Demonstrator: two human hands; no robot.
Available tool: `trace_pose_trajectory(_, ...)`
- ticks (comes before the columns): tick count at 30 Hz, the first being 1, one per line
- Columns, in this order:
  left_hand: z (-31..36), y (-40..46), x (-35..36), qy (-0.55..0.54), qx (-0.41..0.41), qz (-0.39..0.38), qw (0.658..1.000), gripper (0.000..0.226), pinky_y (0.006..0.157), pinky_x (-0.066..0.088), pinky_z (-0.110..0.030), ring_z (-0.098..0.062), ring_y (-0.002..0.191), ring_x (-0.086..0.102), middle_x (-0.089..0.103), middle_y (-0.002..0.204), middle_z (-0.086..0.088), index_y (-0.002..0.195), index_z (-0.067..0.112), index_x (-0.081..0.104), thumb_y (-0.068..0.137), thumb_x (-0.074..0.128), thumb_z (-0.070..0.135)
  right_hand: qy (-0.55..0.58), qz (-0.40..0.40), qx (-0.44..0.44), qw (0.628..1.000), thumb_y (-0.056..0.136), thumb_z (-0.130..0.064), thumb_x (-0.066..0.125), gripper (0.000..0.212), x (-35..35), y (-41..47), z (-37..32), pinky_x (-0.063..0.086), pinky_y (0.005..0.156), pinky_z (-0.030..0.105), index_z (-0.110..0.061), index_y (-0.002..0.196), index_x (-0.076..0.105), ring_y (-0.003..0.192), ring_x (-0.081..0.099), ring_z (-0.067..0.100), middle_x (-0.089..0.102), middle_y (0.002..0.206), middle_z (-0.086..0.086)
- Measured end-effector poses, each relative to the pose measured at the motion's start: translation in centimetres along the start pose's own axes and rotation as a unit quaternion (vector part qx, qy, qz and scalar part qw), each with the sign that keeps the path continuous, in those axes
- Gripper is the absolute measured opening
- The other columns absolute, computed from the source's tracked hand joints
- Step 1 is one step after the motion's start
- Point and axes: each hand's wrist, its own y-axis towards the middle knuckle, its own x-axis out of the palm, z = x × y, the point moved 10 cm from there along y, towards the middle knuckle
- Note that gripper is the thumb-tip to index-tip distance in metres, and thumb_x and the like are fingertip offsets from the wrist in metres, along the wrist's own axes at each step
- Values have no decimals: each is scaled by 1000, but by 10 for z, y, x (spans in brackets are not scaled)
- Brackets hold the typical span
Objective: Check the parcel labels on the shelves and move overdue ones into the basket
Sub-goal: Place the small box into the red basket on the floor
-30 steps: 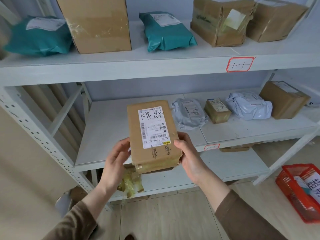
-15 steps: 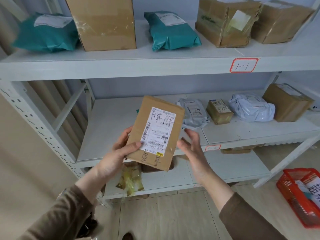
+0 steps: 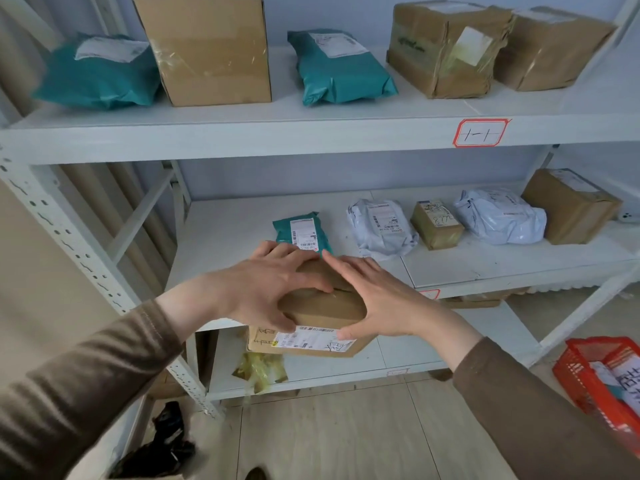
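Brown cardboard parcel (image 3: pixel 322 311) sits gripped between both hands at the middle shelf's (image 3: pixel 225 233) front edge, long axis crosswise, label facing down-front. Left hand (image 3: pixel 263 292) clasps its left end, right hand (image 3: pixel 374 303) the right; red basket (image 3: pixel 585 372) lies nearer the right.

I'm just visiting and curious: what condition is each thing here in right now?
Brown parcel: held by both hands at the middle shelf's front edge, label facing the person.
Left hand: gripping the parcel.
Right hand: gripping the parcel.
Small teal parcel: lying on the middle shelf, label up.
Red basket: on the floor, already holding parcels.
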Motion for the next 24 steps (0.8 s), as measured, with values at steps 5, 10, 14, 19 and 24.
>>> trace_pose_trajectory(5,-45,-6,-16,-192,-76,201,958,94,129,4,-56,-14,160,11,20,173,12,156,53,28,80,83,46,227,88,94,965,73,-48,87,110,3,-10,40,37,116,40,-56,158,18,141,31,8,32,149,-15)
trace_pose_trajectory(10,-61,-19,24,-609,-201,308,703,79,117,23,-26,7,147,28,29,162,28,161,48,22,98,68,37,580,189,171,773,82,-40,82,69,26,-26,73,55,100,43,-52,141,49,120,69,13,72,130,-12)
trace_pose_trajectory(14,-8,15,75,-705,-171,205,658,72,121,33,-33,7,139,48,52,146,33,153,57,32,89,66,65,694,208,210,656,84,-45,72,60,47,-36,75,56,86,40,-29,140,56,125,67,28,76,124,1)
trace_pose_trajectory(19,25,40,84,-744,-136,192,626,63,111,48,-42,-18,131,65,64,147,7,158,47,34,100,59,52,716,226,214,625,96,-45,63,48,49,-48,79,50,105,45,-28,141,58,126,66,24,75,128,1)
trace_pose_trajectory(24,39,55,81,-754,-137,196,611,56,114,48,-47,-21,130,65,67,142,4,156,41,40,103,57,48,706,236,210,634,101,-51,52,48,45,-68,86,48,110,43,-31,144,58,128,65,19,73,133,-2)
